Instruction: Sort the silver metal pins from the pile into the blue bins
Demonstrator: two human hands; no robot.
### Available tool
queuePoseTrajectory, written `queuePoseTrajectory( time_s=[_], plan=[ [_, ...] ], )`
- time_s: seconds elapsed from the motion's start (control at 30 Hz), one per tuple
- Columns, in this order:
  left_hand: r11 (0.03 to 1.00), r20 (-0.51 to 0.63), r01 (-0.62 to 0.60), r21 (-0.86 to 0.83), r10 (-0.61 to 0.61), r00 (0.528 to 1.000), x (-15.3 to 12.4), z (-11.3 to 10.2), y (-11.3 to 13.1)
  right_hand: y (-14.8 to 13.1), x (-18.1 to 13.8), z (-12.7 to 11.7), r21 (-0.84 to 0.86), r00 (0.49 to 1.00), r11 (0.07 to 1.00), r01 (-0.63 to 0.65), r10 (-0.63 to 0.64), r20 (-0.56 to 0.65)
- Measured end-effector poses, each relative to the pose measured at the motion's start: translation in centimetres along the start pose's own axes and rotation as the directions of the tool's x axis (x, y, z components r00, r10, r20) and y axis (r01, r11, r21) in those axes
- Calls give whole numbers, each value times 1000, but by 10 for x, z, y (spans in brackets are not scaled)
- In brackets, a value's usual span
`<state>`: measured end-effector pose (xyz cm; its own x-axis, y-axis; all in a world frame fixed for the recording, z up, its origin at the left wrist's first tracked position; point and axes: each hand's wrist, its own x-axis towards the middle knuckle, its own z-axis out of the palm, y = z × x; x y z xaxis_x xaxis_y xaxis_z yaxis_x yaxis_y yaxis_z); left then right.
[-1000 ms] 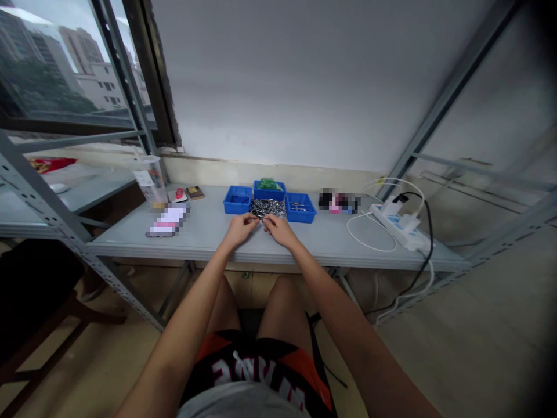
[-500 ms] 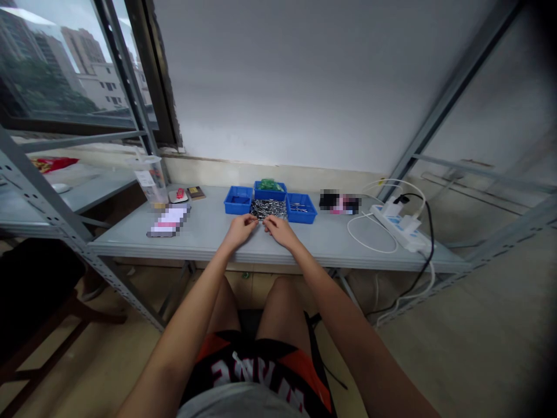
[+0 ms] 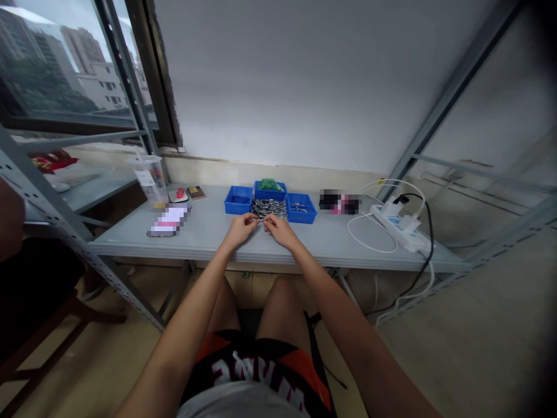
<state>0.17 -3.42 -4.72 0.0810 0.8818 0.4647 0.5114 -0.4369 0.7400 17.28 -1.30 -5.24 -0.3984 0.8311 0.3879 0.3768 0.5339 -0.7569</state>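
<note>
My left hand (image 3: 241, 229) and my right hand (image 3: 279, 229) rest on the grey table (image 3: 209, 235), fingertips pinched together over a small metal piece I cannot make out. Just beyond them lies a pile of shiny metal parts (image 3: 268, 208). Blue bins flank it: one on the left (image 3: 237, 201), one on the right (image 3: 300, 207), and a rear bin (image 3: 270, 189) holding green pieces.
A clear plastic cup (image 3: 149, 180), a small red-topped object (image 3: 178, 194) and a blurred phone (image 3: 169, 220) lie at the left. A white power strip (image 3: 398, 226) with cables sits at the right. Another person's dark shape (image 3: 11, 217) shows at the left edge.
My hands stay almost still, pinching between them. A dark shape of another person has come into view at the far left edge.
</note>
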Motion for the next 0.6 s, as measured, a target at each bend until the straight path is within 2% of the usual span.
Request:
queuePoseTrajectory(
  time_s=[0.23, 0.6],
  plan=[
    [1000, 49, -14, -22, 15, 999, -1, -2, 3, -7, -2, -1, -37, 1000, 999, -21, 21, -11],
    [1000, 31, 3, -27, -2, 1000, 0, 0, 0, -4, 0, -1, -59, 1000, 998, -13, 13, -7]
  ],
)
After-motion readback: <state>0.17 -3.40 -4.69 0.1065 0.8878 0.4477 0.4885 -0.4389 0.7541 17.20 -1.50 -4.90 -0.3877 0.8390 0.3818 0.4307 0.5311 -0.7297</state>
